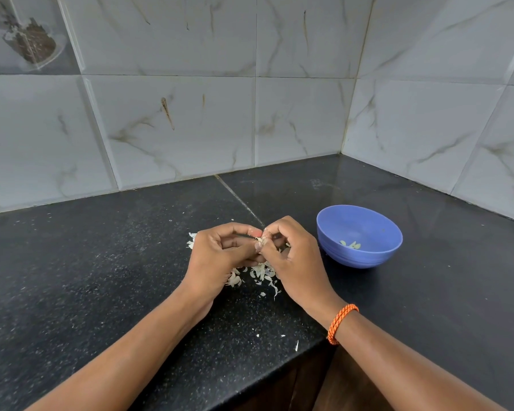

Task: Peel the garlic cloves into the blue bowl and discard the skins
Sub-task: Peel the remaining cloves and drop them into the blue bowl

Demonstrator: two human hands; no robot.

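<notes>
Pinching papery garlic clove (261, 240), both hands: left (220, 253), right (294, 256); round blue bowl (365, 256) beside.

Garlic clove (261, 240) mostly hidden between the fingertips of left hand (220, 253) and right hand (291, 262); peeled or not, impossible to tell. Skins (260, 272) partly covered by both hands. Pale pieces (350, 244) in blue bowl (365, 256) too small to count. Both forearms cut off at bottom edge. Clear holder (30, 40) cropped at top left, contents blurred.

bowl: round blue plastic bowl (359, 235) right of the right hand (294, 259), on the black speckled stone counter (101, 277)
skins: pile of papery white garlic skins (260, 272) under both hands
peeled cloves: small pale peeled garlic cloves (350, 244) in the bowl
</notes>
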